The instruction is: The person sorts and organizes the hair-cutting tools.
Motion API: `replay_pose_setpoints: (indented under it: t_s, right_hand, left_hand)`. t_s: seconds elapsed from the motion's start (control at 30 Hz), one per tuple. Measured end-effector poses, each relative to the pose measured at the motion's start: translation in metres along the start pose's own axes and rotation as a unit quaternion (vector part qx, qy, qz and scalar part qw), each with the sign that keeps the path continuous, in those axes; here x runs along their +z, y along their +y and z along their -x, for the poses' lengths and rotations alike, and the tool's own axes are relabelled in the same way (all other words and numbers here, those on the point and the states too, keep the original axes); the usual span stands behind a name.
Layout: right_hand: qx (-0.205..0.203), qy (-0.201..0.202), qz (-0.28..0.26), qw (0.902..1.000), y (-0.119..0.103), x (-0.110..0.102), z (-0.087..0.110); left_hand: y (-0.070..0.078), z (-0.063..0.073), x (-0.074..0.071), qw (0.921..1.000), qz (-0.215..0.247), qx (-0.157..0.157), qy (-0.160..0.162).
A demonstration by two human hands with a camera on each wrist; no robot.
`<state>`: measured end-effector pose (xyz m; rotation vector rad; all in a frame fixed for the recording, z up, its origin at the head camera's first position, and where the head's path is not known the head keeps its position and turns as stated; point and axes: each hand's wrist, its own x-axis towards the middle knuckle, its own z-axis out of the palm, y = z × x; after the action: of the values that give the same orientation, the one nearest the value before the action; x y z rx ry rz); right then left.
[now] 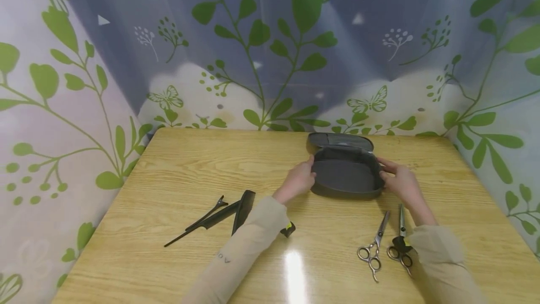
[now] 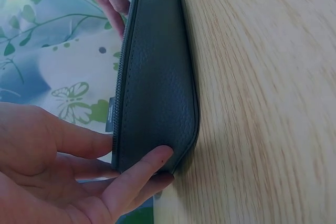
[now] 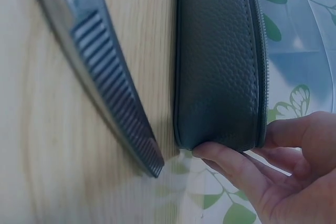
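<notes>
A dark grey zip case (image 1: pixel 348 177) lies on the table with its lid folded back toward the curtain, its inside facing up and bare. My left hand (image 1: pixel 298 179) holds its left end, thumb at the zipped rim and fingers against the outer wall, as the left wrist view shows. At the opposite end my right hand (image 1: pixel 401 183) grips the case the same way, its fingertips at the lower corner in the right wrist view. Thinning scissors (image 3: pixel 113 77) lie in front of the case, near my right wrist, with a second pair of scissors (image 1: pixel 375 247) to their left.
On the wooden table (image 1: pixel 202 158), a black tail comb (image 1: pixel 221 215), a hair clip (image 1: pixel 206 212) and a wide black comb (image 1: pixel 243 210) lie at left, the wide one partly behind my left sleeve. A leaf-patterned curtain (image 1: pixel 261 60) borders the table's back and sides.
</notes>
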<state>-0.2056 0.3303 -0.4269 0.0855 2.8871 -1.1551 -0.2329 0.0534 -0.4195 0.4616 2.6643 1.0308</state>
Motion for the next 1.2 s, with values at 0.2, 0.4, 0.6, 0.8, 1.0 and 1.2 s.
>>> replay_pose_setpoints:
  t_s: [0.2,0.4,0.6,0.8,1.0,1.2]
  right_hand:
    - [0.009,-0.013,-0.018,0.9997,-0.006,0.004,-0.002]
    - [0.013,-0.017,-0.022,0.9995,-0.011,0.007,-0.004]
    - [-0.006,-0.027,-0.043,0.9987,-0.016,0.011,-0.005]
    - [-0.007,-0.028,-0.038,0.9988,-0.018,0.017,-0.005]
    - [-0.007,-0.029,-0.037,0.9989,-0.024,0.021,-0.007]
    - [-0.016,-0.030,-0.036,0.9988,-0.029,0.025,-0.008]
  left_hand:
    - [-0.005,0.003,-0.004,1.0000,-0.001,-0.008,0.005]
    - [-0.011,0.004,-0.007,0.9998,0.013,-0.006,0.011]
    - [-0.018,0.007,-0.010,0.9997,0.018,-0.007,0.012]
    - [-0.022,0.011,-0.012,0.9994,-0.032,-0.002,0.016]
    - [-0.024,0.015,-0.016,0.9990,-0.035,-0.001,0.027]
    - [-0.029,0.017,-0.020,0.9983,-0.044,0.001,0.038]
